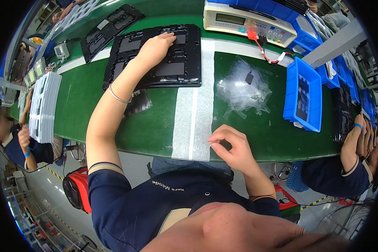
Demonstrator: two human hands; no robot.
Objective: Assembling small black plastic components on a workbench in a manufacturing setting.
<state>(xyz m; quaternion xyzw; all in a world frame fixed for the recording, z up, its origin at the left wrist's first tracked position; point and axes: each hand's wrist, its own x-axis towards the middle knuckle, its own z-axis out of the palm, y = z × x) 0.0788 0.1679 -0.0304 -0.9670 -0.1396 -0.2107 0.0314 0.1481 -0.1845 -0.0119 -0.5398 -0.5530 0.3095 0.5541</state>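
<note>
My left hand (156, 49) reaches over a black moulded tray (193, 63) at the far side of the bench. Its fingers are stretched out, with the tips at a flat dark grey rectangular piece (179, 39) in one of the tray's pockets. Another such piece (170, 69) lies in a nearer pocket. Close to the bench's front edge, my right hand (235, 148) is held with thumb and forefinger tips pinched together; anything between them is too small to make out. Beyond it lies a heap of clear plastic film pieces (243, 90) with a small black piece (249, 77) on top.
A blue bin (288, 103) with dark flat pieces stands to the right. At the back sits a bench meter (248, 23) with red and black leads. A second black tray (109, 29) and stacked white trays (46, 107) are on the left. Co-workers sit at both sides.
</note>
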